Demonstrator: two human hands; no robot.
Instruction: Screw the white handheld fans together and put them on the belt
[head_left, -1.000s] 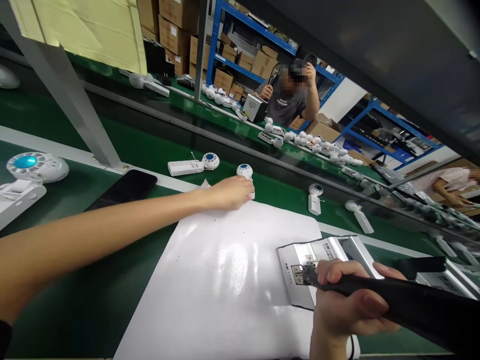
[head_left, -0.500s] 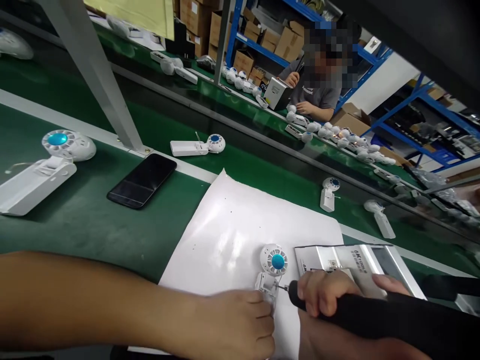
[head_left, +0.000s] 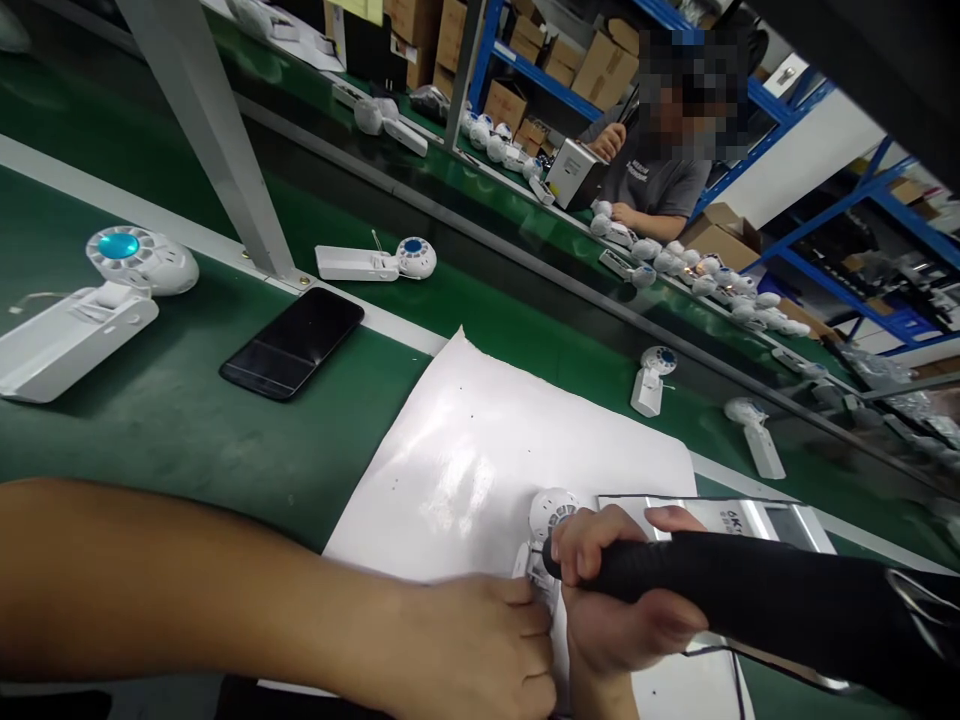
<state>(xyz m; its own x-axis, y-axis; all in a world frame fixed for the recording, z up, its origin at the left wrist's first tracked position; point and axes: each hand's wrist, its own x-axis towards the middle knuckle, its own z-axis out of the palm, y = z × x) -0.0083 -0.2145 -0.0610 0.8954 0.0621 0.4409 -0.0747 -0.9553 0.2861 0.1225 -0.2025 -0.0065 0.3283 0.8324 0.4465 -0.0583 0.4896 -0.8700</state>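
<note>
White round-headed device (head_left: pixel 550 508), on the white sheet (head_left: pixel 450 480): likely light, stiff plastic; best held by its body. Left hand (head_left: pixel 484 645): curled round it. Right hand (head_left: pixel 622 590): gripping black power screwdriver (head_left: pixel 757 590).

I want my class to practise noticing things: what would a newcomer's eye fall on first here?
Probably the bulky black tool in the right hand, reaching in from the right edge, its nose at the white device that the left hand holds over the white sheet. Next, perhaps, the bright blue disc on a second device at far left, near a black phone.
</note>
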